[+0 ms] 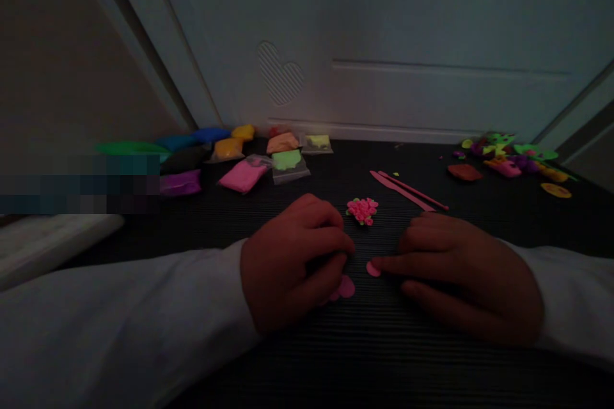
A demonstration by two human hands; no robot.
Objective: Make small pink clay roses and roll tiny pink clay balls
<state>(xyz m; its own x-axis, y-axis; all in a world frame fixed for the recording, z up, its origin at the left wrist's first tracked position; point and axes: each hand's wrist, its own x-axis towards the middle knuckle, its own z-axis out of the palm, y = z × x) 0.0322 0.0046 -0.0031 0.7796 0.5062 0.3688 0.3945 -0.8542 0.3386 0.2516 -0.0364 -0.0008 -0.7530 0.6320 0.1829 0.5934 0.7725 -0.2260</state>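
Observation:
My right hand (463, 275) stretches its index finger onto a small flat pink clay disc (373, 270) on the dark table. Its thumb is apart and the other fingers are bent. My left hand (302, 262) is closed, thumb and fingertips together; whatever may be between them is hidden. Several overlapping pink clay discs (346, 286) lie beside and partly under this hand. Just beyond both hands sits a cluster of tiny pink clay roses (363, 210) with green bits. Farther right, a pink modelling knife (403, 191) and a thin pink clay tool (422, 193) lie side by side.
Bagged clay in several colours lines the back left, including a pink packet (244, 175) and a light green packet (288, 161). Colourful clay pieces (515, 160) and a red lump (464, 172) are at the back right. A white panel (384, 38) rises behind the table.

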